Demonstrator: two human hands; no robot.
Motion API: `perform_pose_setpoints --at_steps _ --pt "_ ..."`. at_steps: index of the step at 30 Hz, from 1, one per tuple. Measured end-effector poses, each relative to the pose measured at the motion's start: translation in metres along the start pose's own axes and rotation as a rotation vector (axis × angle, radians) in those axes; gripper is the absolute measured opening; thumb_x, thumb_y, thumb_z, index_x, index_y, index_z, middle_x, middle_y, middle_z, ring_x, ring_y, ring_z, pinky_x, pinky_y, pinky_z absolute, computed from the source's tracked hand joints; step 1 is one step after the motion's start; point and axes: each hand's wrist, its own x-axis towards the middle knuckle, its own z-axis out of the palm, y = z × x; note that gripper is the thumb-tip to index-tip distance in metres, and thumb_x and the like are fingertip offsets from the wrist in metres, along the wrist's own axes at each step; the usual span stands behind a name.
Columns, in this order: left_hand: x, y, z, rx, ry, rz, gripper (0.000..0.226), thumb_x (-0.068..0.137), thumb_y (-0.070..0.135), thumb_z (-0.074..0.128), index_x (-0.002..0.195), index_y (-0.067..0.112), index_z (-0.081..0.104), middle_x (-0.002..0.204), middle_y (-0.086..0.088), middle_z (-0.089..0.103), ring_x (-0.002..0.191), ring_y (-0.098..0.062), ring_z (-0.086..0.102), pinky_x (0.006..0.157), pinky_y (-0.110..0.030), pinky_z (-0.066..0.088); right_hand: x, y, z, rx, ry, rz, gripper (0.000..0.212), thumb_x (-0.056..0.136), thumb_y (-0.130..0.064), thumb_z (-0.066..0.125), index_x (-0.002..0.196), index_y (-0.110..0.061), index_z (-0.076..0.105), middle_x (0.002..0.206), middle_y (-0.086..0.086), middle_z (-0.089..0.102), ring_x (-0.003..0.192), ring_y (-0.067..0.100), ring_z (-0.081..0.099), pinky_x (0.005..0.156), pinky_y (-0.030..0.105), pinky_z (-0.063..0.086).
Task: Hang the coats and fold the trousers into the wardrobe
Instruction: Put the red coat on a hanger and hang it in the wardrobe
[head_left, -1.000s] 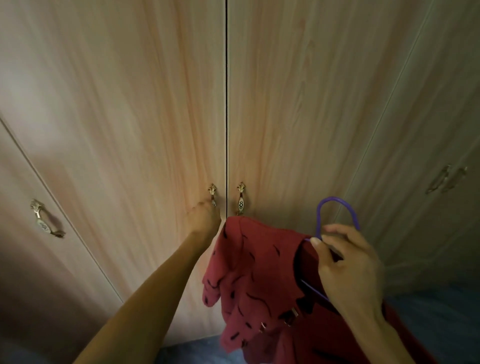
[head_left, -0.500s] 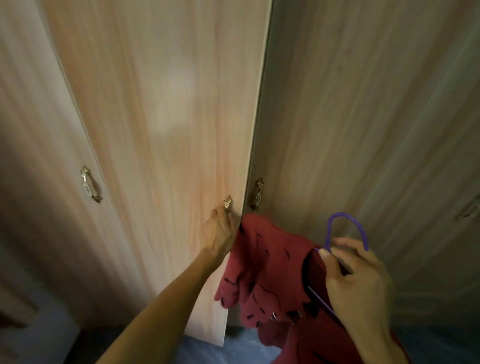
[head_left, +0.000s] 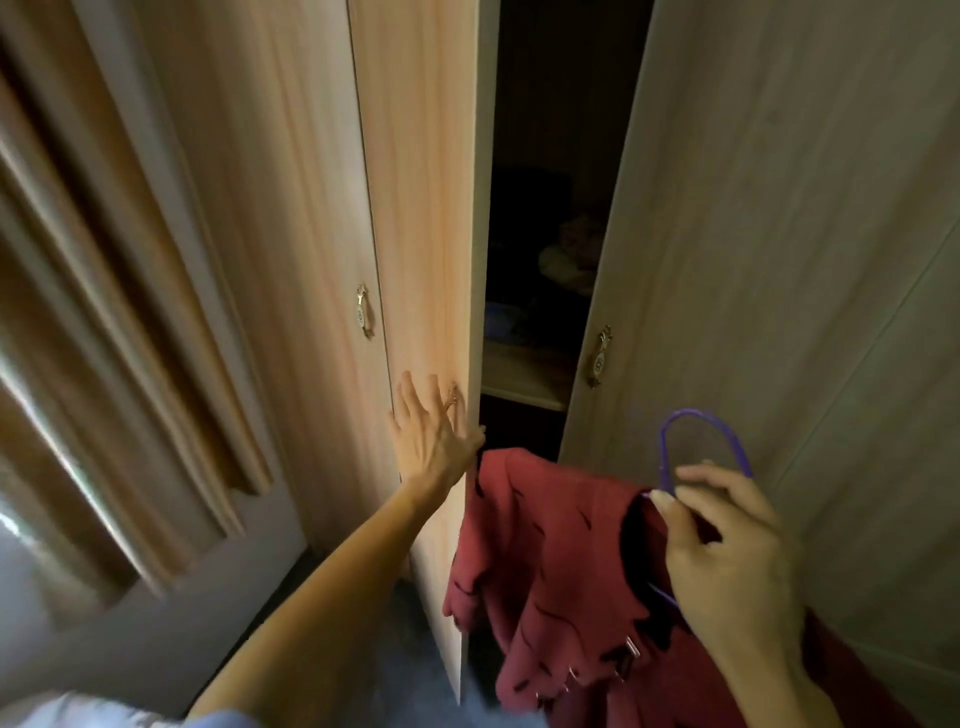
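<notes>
A red coat with dark marks hangs on a purple hanger. My right hand grips the hanger at its neck, low on the right. The wardrobe's left door stands swung open toward me. My left hand lies on its front near the edge with straight fingers, thumb round the door's edge, covering most of its small gold handle. Behind the gap the wardrobe inside is dark, with a wooden shelf and dim piled clothes on it.
The right wardrobe door is shut, its gold handle beside the gap. Another door with a gold handle stands to the left. Curtains hang at the far left. Dark floor lies below.
The left door has swung from shut to wide open, showing the dark inside. My left hand let go of the handle and now lies flat on the door. The coat stayed in my right hand.
</notes>
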Motion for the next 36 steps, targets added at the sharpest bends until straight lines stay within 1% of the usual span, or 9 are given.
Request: perform_pose_setpoints --at_steps 3,6,11,16,22,24,26,29,36 --pt "-0.006 -0.016 -0.016 0.064 -0.007 0.022 0.105 0.072 0.061 0.065 0.148 0.014 0.01 0.155 -0.02 0.001 0.143 -0.038 0.005 0.115 -0.052 0.009 -0.001 -0.018 -0.001 0.032 -0.026 -0.021 0.009 0.081 -0.017 0.073 0.078 -0.008 0.073 0.096 -0.003 0.065 0.095 0.021 0.063 0.074 0.04 0.053" --pt "-0.013 -0.036 -0.028 0.091 0.006 0.012 0.106 0.074 0.06 0.066 0.149 0.015 0.007 0.156 -0.021 -0.001 0.144 -0.038 0.003 0.115 -0.054 0.011 -0.001 -0.039 0.002 0.046 -0.032 -0.053 0.005 0.077 -0.013 0.075 0.079 -0.009 0.073 0.096 -0.003 0.065 0.09 0.021 0.063 0.072 0.04 0.053" --pt "-0.016 -0.084 -0.048 0.083 0.02 -0.02 0.104 0.071 0.055 0.072 0.147 0.016 0.011 0.155 -0.022 0.001 0.143 -0.037 0.005 0.114 -0.053 0.011 -0.003 -0.066 0.019 0.083 -0.04 -0.087 0.003 0.078 -0.012 0.075 0.079 -0.01 0.073 0.097 -0.003 0.065 0.081 0.021 0.063 0.064 0.044 0.053" --pt "-0.013 -0.14 -0.074 0.023 0.11 -0.047 0.08 0.08 0.041 0.065 0.142 0.015 0.021 0.151 -0.026 0.014 0.139 -0.04 0.017 0.113 -0.054 0.016 -0.01 -0.1 0.045 0.085 -0.055 -0.07 0.001 0.08 -0.016 0.074 0.08 -0.015 0.074 0.1 -0.007 0.064 0.081 0.02 0.063 0.065 0.043 0.053" --pt "0.006 -0.204 -0.116 0.027 0.138 -0.079 0.075 0.074 0.029 0.074 0.133 0.011 0.031 0.139 -0.023 0.029 0.13 -0.04 0.03 0.105 -0.053 0.028 -0.013 -0.141 0.068 0.065 -0.034 0.005 0.004 0.08 -0.018 0.072 0.082 -0.017 0.075 0.101 -0.009 0.063 0.075 0.017 0.061 0.061 0.032 0.051" --pt "0.01 -0.212 -0.132 -0.04 0.214 0.0 0.07 0.075 0.026 0.072 0.132 0.009 0.035 0.135 -0.022 0.035 0.123 -0.04 0.039 0.103 -0.05 0.031 -0.014 -0.152 0.075 0.055 -0.016 0.013 0.004 0.081 -0.018 0.072 0.081 -0.015 0.075 0.1 -0.008 0.063 0.073 0.017 0.061 0.06 0.031 0.05" --pt "0.008 -0.21 -0.142 -0.089 0.303 0.198 0.056 0.079 0.021 0.067 0.127 0.005 0.045 0.131 -0.022 0.041 0.116 -0.039 0.044 0.099 -0.048 0.035 -0.015 -0.16 0.082 0.044 0.008 0.005 0.006 0.08 -0.017 0.073 0.081 -0.011 0.075 0.099 -0.005 0.065 0.071 0.019 0.062 0.058 0.03 0.049" --pt "0.004 -0.192 -0.152 -0.151 0.309 0.43 0.041 0.086 0.019 0.06 0.123 0.003 0.053 0.129 -0.02 0.047 0.114 -0.035 0.047 0.097 -0.044 0.039 -0.015 -0.166 0.09 0.036 0.017 0.028 0.008 0.082 -0.017 0.072 0.084 -0.01 0.074 0.101 -0.005 0.064 0.07 0.018 0.06 0.058 0.026 0.045" --pt "0.026 -0.12 -0.166 -0.277 0.144 0.541 0.041 0.093 0.038 0.042 0.121 0.011 0.055 0.126 -0.011 0.053 0.114 -0.029 0.052 0.097 -0.04 0.042 0.007 -0.158 0.103 0.012 -0.009 0.071 0.013 0.087 -0.019 0.065 0.091 -0.009 0.073 0.108 -0.007 0.058 0.076 0.015 0.061 0.067 0.03 0.051"
